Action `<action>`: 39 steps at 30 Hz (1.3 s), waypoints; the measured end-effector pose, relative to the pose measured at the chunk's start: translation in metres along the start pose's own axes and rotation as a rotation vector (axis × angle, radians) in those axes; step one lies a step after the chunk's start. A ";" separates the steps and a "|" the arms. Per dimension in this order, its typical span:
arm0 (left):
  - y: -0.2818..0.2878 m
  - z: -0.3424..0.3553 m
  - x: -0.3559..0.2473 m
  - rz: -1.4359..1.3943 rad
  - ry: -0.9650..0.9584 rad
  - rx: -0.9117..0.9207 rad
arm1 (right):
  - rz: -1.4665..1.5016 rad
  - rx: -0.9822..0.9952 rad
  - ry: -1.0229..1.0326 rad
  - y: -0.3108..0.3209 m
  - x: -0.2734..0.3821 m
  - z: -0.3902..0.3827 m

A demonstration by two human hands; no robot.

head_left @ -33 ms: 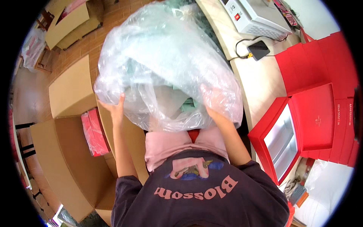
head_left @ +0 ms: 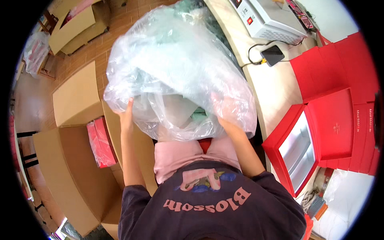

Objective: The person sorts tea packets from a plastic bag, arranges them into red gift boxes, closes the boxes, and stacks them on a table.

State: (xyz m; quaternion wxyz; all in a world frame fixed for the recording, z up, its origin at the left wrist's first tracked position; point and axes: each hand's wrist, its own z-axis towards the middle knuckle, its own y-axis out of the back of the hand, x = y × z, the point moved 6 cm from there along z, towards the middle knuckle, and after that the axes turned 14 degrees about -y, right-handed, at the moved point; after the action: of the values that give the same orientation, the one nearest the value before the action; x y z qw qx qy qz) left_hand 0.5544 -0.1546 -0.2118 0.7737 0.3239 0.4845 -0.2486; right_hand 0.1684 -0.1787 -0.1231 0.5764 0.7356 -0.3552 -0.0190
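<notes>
A large clear plastic bag (head_left: 160,68) stands in front of my lap, with pale green things (head_left: 199,114) showing through its opening and its film. At the bag's left edge my left hand (head_left: 126,114) grips the plastic, thumb up and the other fingers mostly hidden by the film. My right hand (head_left: 225,110) is on the bag's right side, seen blurred through a layer of plastic. Its fingers are hard to make out.
An open cardboard box (head_left: 76,168) with a red wrapped pack (head_left: 101,142) stands at my left. On the right, a pale table (head_left: 274,82) bears a grey machine (head_left: 272,22), a black phone-like device (head_left: 273,55), an open red box (head_left: 294,152) and stacked red boxes (head_left: 340,60).
The bag's left edge has shifted slightly to the right. My left fingers, spread a moment ago, are now mostly out of sight against the plastic. My right hand stays nearly still.
</notes>
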 end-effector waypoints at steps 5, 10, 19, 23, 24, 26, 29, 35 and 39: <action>-0.058 0.056 -0.053 -0.542 0.083 0.157 | -0.052 -0.198 0.131 -0.022 -0.019 0.027; -0.051 0.095 -0.209 -0.746 0.020 0.130 | 0.005 -0.127 0.002 -0.014 -0.035 0.046; -0.119 0.139 -0.377 -0.267 -0.675 0.443 | 0.901 -0.112 0.285 -0.005 0.001 0.050; -0.157 0.184 -0.413 -0.197 -0.930 0.559 | 1.143 -0.059 0.390 0.110 0.085 0.032; -0.163 0.195 -0.427 -0.179 -0.982 0.523 | 1.176 -0.101 0.479 0.135 0.108 0.030; -0.148 0.227 -0.454 -0.052 -1.080 0.425 | 1.215 -0.084 0.631 0.167 0.167 0.001; -0.172 0.246 -0.464 -0.321 -1.371 0.461 | 1.363 -0.103 0.658 0.178 0.196 0.018; -0.187 0.271 -0.315 0.158 -1.016 0.246 | 1.131 -0.146 0.349 0.113 0.143 0.155; -0.106 0.189 -0.166 -0.243 -0.602 -0.160 | 1.220 -0.002 0.299 0.096 0.119 0.173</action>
State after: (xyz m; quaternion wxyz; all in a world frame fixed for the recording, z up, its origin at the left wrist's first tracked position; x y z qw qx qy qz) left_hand 0.5244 -0.3534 -0.0275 0.8697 0.1139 0.2875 -0.3846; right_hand 0.1336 -0.3954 -0.0528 0.5277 0.3945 -0.6266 0.4163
